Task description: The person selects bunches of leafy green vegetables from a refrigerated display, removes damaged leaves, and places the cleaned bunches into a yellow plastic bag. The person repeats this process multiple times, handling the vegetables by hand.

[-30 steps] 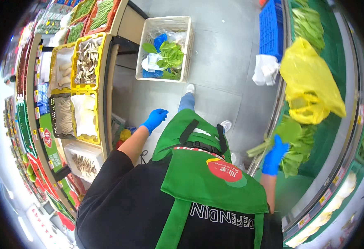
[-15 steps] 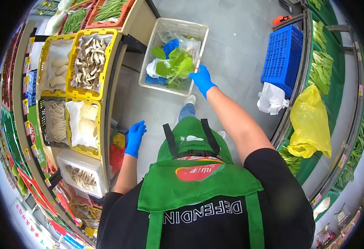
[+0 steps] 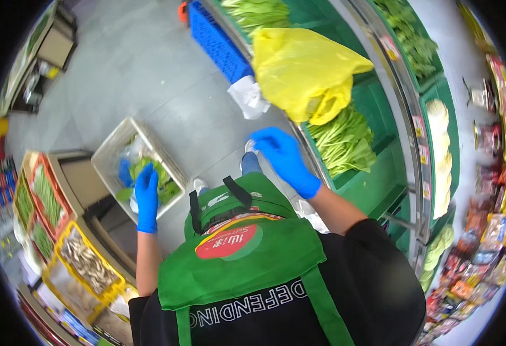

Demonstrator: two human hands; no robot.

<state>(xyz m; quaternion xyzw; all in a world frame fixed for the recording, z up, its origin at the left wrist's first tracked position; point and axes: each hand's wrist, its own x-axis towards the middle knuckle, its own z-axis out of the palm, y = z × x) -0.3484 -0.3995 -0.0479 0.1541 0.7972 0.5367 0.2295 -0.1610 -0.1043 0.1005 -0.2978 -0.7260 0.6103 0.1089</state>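
Note:
Both my hands wear blue gloves, and neither holds anything I can see. My left hand (image 3: 147, 197), its fingers stretched out, hangs in front of the white plastic crate (image 3: 112, 138) and hides part of it from view. Inside that crate lie loose green leaves (image 3: 168, 188), with clear plastic and something blue beside them. My right hand (image 3: 284, 158) is raised with fingers extended, near the display shelf on the right. Closest to it are the yellow plastic bag (image 3: 299, 69) and a heap of leafy greens (image 3: 344, 140) in a green bin.
A blue basket (image 3: 218, 41) with a white bag (image 3: 248, 98) at its end stands against the right shelf. Left of me, a yellow crate of mushrooms (image 3: 88, 259) sits on a display stand. Packaged goods (image 3: 472, 236) hang at the far right.
My right hand has left the white crate's edge and moved toward the right shelf. My left hand has risen in front of the crate. The view has turned right.

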